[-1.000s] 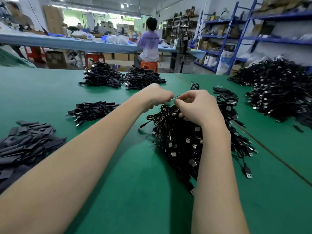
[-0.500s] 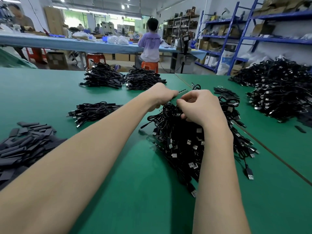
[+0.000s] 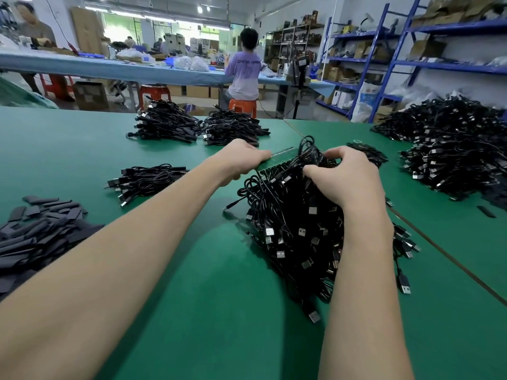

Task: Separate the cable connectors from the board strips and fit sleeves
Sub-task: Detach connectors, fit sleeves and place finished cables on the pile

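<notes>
The left hand [image 3: 241, 160] pinches the end of a green board strip [image 3: 277, 160]; the right hand [image 3: 347, 179] curls round black cables [image 3: 290, 215] on the worktop [image 3: 192, 297].

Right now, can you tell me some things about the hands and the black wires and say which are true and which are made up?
1. The left hand holds the end of a green board strip. True.
2. The right hand lies flat on the bare table. False: its fingers are curled into the pile of black cables in the middle.
3. Flat dark sleeves lie in a heap at the left edge of the green table. True.
4. The table is red. False: it is green.
5. A person in a light purple shirt sits on an orange stool behind the table. True.
</notes>
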Available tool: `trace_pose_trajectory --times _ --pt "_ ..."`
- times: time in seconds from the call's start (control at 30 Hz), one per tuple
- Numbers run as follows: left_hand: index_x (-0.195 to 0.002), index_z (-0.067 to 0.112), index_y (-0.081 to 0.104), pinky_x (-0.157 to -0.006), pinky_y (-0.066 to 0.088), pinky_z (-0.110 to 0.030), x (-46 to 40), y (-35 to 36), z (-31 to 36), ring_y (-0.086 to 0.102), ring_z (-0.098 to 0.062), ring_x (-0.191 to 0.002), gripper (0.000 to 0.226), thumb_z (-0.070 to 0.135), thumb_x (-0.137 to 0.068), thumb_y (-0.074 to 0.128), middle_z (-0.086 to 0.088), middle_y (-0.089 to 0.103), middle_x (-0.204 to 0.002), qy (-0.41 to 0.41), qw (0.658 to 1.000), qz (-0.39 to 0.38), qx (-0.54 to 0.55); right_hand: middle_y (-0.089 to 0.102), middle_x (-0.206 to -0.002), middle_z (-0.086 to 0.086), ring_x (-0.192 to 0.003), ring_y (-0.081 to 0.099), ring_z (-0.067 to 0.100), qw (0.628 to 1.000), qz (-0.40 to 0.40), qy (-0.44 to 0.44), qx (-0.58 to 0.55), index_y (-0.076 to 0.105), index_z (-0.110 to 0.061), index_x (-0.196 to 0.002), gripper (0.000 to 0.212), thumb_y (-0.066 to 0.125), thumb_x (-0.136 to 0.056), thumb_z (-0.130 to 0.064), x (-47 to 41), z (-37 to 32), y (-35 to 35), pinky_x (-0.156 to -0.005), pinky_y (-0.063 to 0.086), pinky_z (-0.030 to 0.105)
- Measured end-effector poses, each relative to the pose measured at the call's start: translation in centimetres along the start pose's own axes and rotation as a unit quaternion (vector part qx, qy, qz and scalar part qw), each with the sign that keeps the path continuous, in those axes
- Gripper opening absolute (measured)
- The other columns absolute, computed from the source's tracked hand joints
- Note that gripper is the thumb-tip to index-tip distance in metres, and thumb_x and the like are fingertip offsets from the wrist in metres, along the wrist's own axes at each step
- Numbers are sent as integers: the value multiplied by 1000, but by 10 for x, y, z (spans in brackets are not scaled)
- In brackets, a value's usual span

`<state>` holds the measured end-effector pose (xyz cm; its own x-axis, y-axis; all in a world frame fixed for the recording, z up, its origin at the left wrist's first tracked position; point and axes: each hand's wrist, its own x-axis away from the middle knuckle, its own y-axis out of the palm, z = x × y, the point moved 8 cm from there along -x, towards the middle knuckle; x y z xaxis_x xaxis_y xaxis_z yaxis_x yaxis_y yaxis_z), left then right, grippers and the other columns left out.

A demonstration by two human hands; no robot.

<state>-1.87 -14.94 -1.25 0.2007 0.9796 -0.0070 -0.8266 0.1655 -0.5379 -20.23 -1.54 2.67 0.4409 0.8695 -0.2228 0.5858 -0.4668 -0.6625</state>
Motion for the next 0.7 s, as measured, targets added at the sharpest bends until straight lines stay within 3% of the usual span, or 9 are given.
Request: trace_pose_trajectory --times 0.07,0.13,0.23,0.33,0.43,0.57,0.7 --pt "-92 14 64 -55 43 -21 -4 -6 12 58 -13 -69 20 34 -93 64 3 64 -88 42 995 43 -83 64 -111 -2 -106 60 23 1000 -18 8 1 62 -32 -127 41 69 -87 -39 -1 2 5 -92 52 40" --pt "-96 16 71 -70 55 -25 -6 -10 39 66 -15 -80 19 30 -95 59 1 71 -95 103 987 83 -94 66 -114 -2 -107 60 24 1000 -25 14 3 66 -33 -120 34 70 -87 -38 -3 4 6 -92 51 38" --pt "-93 13 64 -68 44 -28 -13 15 75 51 -20 -74 28 34 -101 48 -6 66 -92 132 990 12 -58 67 -109 -5 -105 61 22 999 -36 23 7 70 -34 -108 24 72 -84 -37 -5 7 6 -92 52 37" --pt "-108 8 63 -59 41 -24 -20 40 92 53 -16 -65 46 51 -98 50 -1 60 -81 76 996 -38 -27 69 -93 -10 -96 65 19 999 -42 20 4 71 -31 -92 15 77 -80 -37 -6 9 5 -87 54 36" --pt "-84 14 56 -47 33 -19 -27 50 97 43 -13 -43 38 50 -93 62 1 51 -61 48 997 -29 -47 71 -82 -9 -83 66 17 998 -64 16 -16 72 -28 -83 14 81 -75 -36 -7 13 8 -80 54 35" --pt "-93 8 62 -51 35 -25 -29 65 92 46 -19 -63 19 25 -97 57 -9 56 -84 36 994 -54 -85 73 -80 -7 -74 63 14 995 -83 15 -54 73 -26 -80 14 78 -79 -40 -9 16 13 -70 50 31" --pt "-113 0 66 -58 42 -27 -27 46 83 55 -21 -72 31 22 -91 63 -10 64 -94 34 998 20 51 73 -72 -9 -71 62 14 995 -69 13 -73 71 -27 -84 17 67 -88 -43 -14 19 13 -69 48 30"
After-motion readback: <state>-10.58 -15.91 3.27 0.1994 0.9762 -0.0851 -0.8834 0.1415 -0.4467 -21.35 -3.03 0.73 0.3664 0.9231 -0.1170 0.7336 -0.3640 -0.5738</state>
